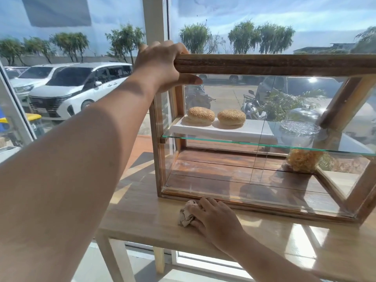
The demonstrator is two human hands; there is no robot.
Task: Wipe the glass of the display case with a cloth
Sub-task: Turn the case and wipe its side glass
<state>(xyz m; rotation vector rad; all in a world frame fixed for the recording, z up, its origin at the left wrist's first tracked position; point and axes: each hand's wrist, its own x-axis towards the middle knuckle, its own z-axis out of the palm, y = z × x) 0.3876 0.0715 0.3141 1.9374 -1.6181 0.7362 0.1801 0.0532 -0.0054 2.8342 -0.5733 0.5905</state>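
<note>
A wood-framed glass display case (pixel 274 65) stands on a light wooden table (pixel 146 218). My left hand (pixel 160 66) grips the case's top left corner, fingers over the top rail and thumb on the glass below it. My right hand (pixel 215 218) rests on the table just in front of the case's lower front edge, closed on a crumpled beige cloth (pixel 186 214). The cloth lies on the tabletop, a little short of the bottom frame.
Inside, two sesame buns (pixel 215 117) sit on a white board (pixel 223 130) above a glass shelf (pixel 264 144). A glass dome (pixel 301 123) and a jar of pale shreds (pixel 304 161) stand at the right. A large window with parked cars lies behind.
</note>
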